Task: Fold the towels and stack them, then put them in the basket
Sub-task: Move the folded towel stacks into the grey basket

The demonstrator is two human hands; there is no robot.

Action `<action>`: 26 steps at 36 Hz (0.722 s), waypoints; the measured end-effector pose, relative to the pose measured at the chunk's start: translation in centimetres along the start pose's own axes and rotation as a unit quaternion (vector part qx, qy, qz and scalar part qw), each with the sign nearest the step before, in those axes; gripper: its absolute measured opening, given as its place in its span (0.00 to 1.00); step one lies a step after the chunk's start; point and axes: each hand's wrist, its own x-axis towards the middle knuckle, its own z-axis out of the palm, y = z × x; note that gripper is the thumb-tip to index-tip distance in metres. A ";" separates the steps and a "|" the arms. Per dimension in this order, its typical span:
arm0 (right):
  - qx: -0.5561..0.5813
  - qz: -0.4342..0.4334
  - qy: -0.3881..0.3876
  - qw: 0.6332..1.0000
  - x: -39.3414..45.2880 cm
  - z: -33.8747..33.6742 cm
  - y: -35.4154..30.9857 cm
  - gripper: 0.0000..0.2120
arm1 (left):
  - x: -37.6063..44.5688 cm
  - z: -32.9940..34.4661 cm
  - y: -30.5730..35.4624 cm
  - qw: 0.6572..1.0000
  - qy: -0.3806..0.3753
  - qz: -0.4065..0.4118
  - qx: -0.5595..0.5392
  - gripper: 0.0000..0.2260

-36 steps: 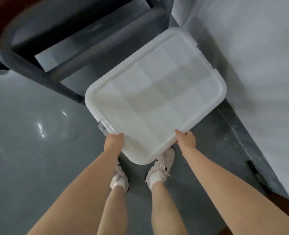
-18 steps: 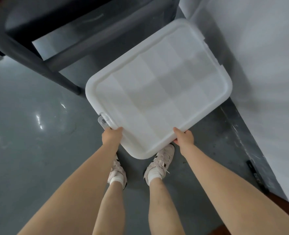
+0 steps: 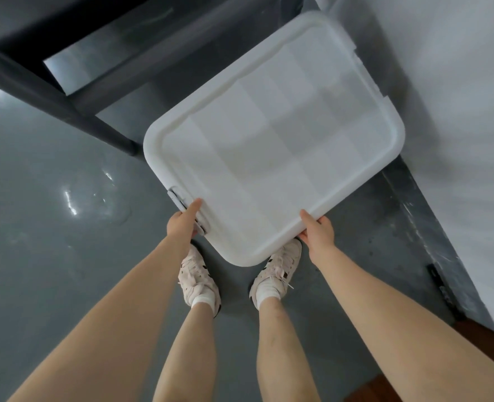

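Both hands hold a white, rounded-rectangular plastic storage basket with its lid on, seen from above, its near corner pointing down toward the person's feet. The left hand grasps the basket's near-left edge: the thumb lies along the top rim, right beside a small grey clip latch, and the other fingers curl under the edge, out of sight. The right hand grasps the near-right edge in the same way, thumb on the lid's rim and fingers tucked beneath. The near corner of the basket juts out between the two hands and hangs over the toes of a pair of pale pink-and-white lace-up sneakers standing on a glossy grey floor. The lid is translucent; only faint lighter and darker squares show through it, and I cannot tell what is inside. Beyond the left fingers, a dark grey metal frame with thick tubular bars rises from the floor, touching or nearly touching the basket's far-left side. Beyond the right fingers, a pale grey wall runs alongside the basket's far-right edge.
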 end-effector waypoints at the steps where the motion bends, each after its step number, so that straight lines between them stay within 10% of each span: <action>1: 0.001 -0.001 0.003 1.000 0.0 0.0 -0.2 0.18 | -0.1 0.3 0.4 1.000 -0.004 0.000 0.008 0.19; 10: -0.029 0.005 0.002 1.000 0.6 -0.3 0.0 0.18 | -0.4 2.0 0.0 0.994 0.043 0.056 0.085 0.31; 19: -0.106 0.035 -0.011 0.994 0.4 -1.1 -1.3 0.19 | -3.6 2.5 2.1 0.969 0.170 0.047 0.174 0.19; 26: -0.238 -0.086 0.105 0.962 2.2 -3.0 -10.6 0.20 | -7.2 5.1 6.8 0.938 0.185 0.230 0.183 0.16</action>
